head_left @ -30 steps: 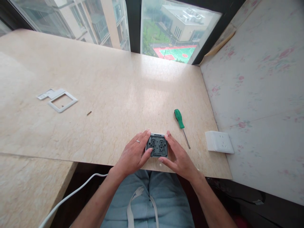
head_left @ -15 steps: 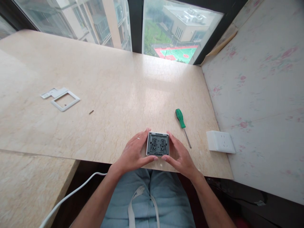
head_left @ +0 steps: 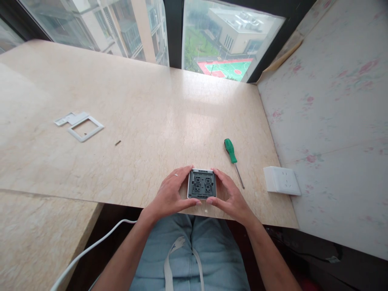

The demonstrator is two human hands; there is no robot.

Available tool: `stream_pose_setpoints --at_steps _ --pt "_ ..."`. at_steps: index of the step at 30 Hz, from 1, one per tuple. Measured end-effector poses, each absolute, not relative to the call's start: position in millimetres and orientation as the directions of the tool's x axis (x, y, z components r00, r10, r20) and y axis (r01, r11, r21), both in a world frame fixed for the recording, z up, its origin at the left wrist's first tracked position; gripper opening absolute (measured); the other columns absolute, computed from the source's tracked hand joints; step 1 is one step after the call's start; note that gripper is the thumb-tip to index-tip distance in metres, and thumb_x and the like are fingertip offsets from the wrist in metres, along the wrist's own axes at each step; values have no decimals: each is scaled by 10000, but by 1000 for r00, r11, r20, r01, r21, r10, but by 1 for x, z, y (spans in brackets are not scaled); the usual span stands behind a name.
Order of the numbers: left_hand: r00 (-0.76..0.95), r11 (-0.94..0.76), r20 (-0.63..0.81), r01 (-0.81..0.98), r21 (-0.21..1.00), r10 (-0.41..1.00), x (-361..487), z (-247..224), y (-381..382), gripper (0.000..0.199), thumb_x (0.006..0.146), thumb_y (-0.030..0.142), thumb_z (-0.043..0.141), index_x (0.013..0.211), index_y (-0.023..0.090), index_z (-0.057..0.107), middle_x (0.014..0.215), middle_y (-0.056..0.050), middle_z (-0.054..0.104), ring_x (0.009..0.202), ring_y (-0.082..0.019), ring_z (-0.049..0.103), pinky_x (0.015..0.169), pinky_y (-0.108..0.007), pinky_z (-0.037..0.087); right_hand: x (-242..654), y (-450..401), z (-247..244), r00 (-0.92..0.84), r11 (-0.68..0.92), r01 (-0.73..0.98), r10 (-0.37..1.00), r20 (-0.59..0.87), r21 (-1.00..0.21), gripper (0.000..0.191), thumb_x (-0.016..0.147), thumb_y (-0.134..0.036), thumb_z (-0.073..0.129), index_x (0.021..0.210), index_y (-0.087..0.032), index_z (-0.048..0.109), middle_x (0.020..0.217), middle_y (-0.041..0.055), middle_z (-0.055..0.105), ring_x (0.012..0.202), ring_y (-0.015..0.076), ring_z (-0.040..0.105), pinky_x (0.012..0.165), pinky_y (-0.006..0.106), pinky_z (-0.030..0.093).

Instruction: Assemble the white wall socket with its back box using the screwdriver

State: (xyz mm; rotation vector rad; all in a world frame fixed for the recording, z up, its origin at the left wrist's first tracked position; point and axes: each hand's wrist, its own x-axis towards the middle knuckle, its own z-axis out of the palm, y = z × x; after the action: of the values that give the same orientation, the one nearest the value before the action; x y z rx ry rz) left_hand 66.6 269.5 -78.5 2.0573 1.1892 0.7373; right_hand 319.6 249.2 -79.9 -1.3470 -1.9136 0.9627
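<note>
A wall switch (head_left: pixel 202 184) with its dark grey inner mechanism facing up and a white rim sits on the stone ledge near its front edge. Around its left side curls my left hand (head_left: pixel 172 190), thumb along the near edge and fingertips at the far left corner. My right hand (head_left: pixel 232 196) grips the other side the same way. The switch's underside is hidden. Just to the right of my right hand lies a screwdriver (head_left: pixel 230 151) with a green handle, its shaft pointing toward me.
A white cover frame with rocker plates (head_left: pixel 86 128) lies on the ledge (head_left: pixel 145 105) at the left, near a small screw-like piece (head_left: pixel 118 142). A white socket box (head_left: pixel 281 180) is at the right wall. A white cable (head_left: pixel 91 244) hangs below the front edge.
Almost nothing differs. Both hands keep their hold on the switch, with the fingertips shifted slightly along its far edge, and the view has moved a little.
</note>
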Motion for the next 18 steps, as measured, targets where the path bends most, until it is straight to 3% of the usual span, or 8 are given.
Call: stream_pose_setpoints --at_steps 9,18 --pt "421 -391 168 528 754 891 67 -78 269 911 748 611 775 1460 200 384 1445 -140 497 1323 -282 494 1093 -454 436 320 252 -81 -274 92 397 961 -22 -913 825 755 -393 827 1465 -243 437 1478 116 457 1370 271 461 1178 469 376" --pt "411 -386 178 503 774 894 67 -79 269 922 728 607 794 1456 218 385 1430 -124 506 1307 -271 503 1084 -445 442 319 254 -85 -264 60 325 964 -30 -944 841 717 -367 856 1438 -240 442 1455 117 465 1358 271 459 1181 466 363"
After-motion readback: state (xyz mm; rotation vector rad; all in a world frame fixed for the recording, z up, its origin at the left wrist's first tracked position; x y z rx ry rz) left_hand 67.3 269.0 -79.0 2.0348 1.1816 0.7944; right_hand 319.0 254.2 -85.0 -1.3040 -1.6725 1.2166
